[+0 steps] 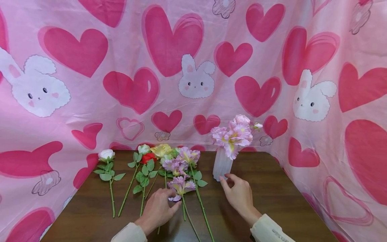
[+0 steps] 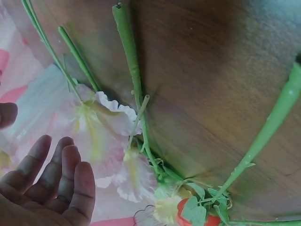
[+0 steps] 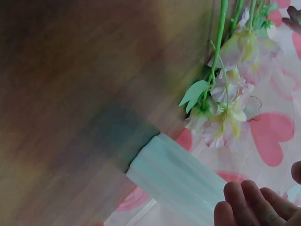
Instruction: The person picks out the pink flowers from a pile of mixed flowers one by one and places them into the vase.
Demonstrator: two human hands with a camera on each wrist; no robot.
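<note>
A ribbed white vase stands upright at the back right of the table, with pink-purple ruffled flowers in it. Beside its base is my right hand, fingers loosely bent and holding nothing; in the right wrist view these fingers overlap the vase. My left hand hovers by the nearest lying pink-purple flower, whose stem points toward me. Its relaxed fingers close round nothing in the left wrist view, with the ruffled petals just beyond them.
Left of the vase, more flowers lie in a loose row on the brown table: a white rose, a red rose, a yellow bloom and more pink-purple ones. A pink heart-patterned cloth hangs behind and at the sides.
</note>
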